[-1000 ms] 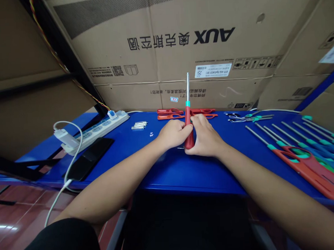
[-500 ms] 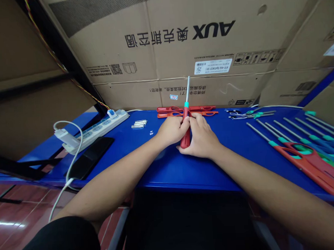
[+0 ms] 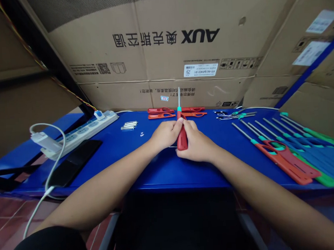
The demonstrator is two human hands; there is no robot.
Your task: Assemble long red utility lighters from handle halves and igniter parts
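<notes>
Between my two hands I hold a red long-nosed lighter (image 3: 182, 140), its thin metal tube pointing away from me and a teal collar at the tube's base. My left hand (image 3: 166, 133) grips its left side, the thumb lying along the top. Wrapped round the right side of the handle is my right hand (image 3: 197, 142). Behind them on the blue table lie red lighter shells (image 3: 161, 116), partly hidden by the held lighter. Small silvery cylinders (image 3: 129, 125) and tiny white pieces (image 3: 141, 134) lie to the left of my hands.
Finished-looking lighters in red (image 3: 286, 163), blue and green are lined up at the right. Thin wired parts (image 3: 230, 115) lie at the back right. On the left are a white power strip (image 3: 83, 131), a black phone (image 3: 76, 161) and a white cable. A large cardboard sheet (image 3: 112, 94) stands behind the table (image 3: 164, 177).
The view has shifted a little, so the scene sits further left. Both hands still grip the lighter, whose tube now looks shorter and more upright in the picture.
</notes>
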